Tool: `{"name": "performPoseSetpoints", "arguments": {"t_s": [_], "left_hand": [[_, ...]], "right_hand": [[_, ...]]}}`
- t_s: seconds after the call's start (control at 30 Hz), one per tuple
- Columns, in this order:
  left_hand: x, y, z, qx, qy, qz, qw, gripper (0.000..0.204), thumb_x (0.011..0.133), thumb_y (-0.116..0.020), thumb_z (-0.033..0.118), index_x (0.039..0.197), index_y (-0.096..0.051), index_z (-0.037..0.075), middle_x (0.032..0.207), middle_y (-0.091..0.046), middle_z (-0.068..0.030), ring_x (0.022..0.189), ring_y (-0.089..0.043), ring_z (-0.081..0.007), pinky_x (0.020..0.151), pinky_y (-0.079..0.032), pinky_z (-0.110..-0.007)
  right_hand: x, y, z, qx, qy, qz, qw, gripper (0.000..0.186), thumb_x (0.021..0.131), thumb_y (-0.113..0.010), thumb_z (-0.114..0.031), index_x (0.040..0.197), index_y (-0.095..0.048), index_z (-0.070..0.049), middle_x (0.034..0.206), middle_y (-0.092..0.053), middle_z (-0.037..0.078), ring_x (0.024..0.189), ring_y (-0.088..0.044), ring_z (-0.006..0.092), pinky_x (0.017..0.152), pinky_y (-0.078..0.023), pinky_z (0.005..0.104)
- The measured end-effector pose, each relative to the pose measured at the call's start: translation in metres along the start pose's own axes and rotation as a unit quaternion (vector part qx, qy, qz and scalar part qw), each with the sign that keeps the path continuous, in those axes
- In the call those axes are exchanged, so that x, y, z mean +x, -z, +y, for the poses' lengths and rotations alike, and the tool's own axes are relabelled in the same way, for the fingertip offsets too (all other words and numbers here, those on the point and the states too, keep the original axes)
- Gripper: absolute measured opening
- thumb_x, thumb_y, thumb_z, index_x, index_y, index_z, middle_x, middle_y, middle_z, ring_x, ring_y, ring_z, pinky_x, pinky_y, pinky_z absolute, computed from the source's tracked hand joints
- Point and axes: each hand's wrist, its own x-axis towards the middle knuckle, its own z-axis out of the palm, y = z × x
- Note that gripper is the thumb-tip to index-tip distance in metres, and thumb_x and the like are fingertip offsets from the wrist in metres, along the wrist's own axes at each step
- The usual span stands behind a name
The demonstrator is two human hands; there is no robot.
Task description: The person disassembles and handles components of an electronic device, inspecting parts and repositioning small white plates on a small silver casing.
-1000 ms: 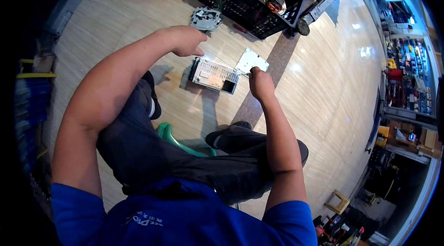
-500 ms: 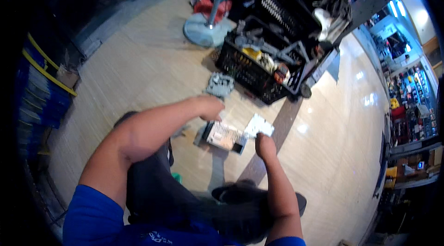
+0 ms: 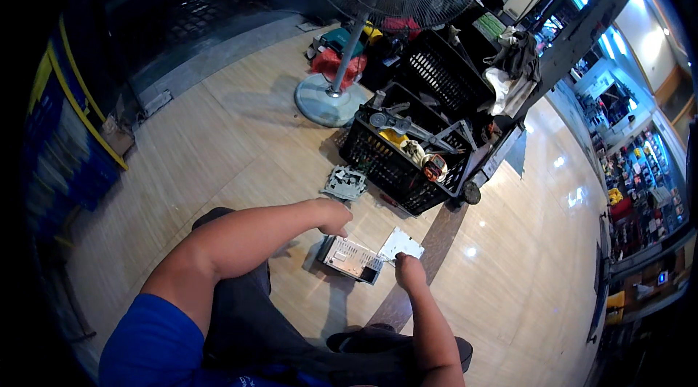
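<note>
A silver metal box (image 3: pixel 352 259) with slotted vents in its top and a dark opening at its right corner rests on the floor before me. My left hand (image 3: pixel 334 217) reaches over to its far left edge, fingers bent down and gripping there; some fingertips are hidden. Beside the box's right end lies a thin white metal plate (image 3: pixel 404 243). At the plate's near edge is my right hand (image 3: pixel 411 272), its fingers curled closed close to the box's corner. Whatever is inside those fingers is too small to name.
Beyond the box lies a grey, cut-out metal part (image 3: pixel 345 182). Behind it stands a black plastic crate (image 3: pixel 392 176) full of tools and parts. A pedestal fan's round base (image 3: pixel 323 102) is at its left. Blue and yellow racks (image 3: pixel 73 125) line the left side.
My view has tilted upward, so the fan's head shows and the floor things sit lower in the picture. Both hands keep nearly the same places at the box.
</note>
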Motion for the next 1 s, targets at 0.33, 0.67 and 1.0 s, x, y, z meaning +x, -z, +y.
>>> {"name": "performPoseSetpoints", "arguments": {"t_s": [0.33, 0.67, 1.0], "left_hand": [[0.007, -0.006, -0.001, 0.003, -0.011, 0.015, 1.000, 0.046, 0.086, -0.065, 0.040, 0.111, -0.064, 0.002, 0.113, -0.064, -0.0215, 0.107, -0.061, -0.0368, 0.089, -0.049, -0.046], [0.006, -0.005, -0.004, 0.020, -0.025, 0.003, 0.999, 0.049, 0.088, -0.062, 0.042, 0.118, -0.056, 0.003, 0.110, -0.064, -0.0220, 0.105, -0.060, -0.0386, 0.087, -0.048, -0.047], [0.006, -0.005, -0.002, 0.017, -0.018, 0.005, 1.000, 0.048, 0.088, -0.062, 0.042, 0.116, -0.057, 0.003, 0.110, -0.064, -0.0212, 0.105, -0.060, -0.0384, 0.087, -0.049, -0.048]], "right_hand": [[0.000, 0.003, 0.004, -0.017, 0.037, -0.004, 0.999, 0.024, 0.089, -0.046, -0.013, 0.095, -0.068, -0.003, 0.084, -0.066, 0.025, 0.078, -0.065, 0.0416, 0.070, -0.052, 0.0492], [-0.003, 0.009, -0.001, -0.042, 0.070, -0.020, 0.996, 0.019, 0.085, -0.048, -0.011, 0.088, -0.066, -0.004, 0.081, -0.065, 0.024, 0.078, -0.065, 0.0409, 0.069, -0.052, 0.0493], [-0.005, 0.016, -0.006, -0.082, 0.061, -0.073, 0.992, 0.027, 0.086, -0.047, -0.009, 0.104, -0.068, -0.009, 0.092, -0.065, 0.021, 0.089, -0.065, 0.0371, 0.076, -0.053, 0.0457]]}}
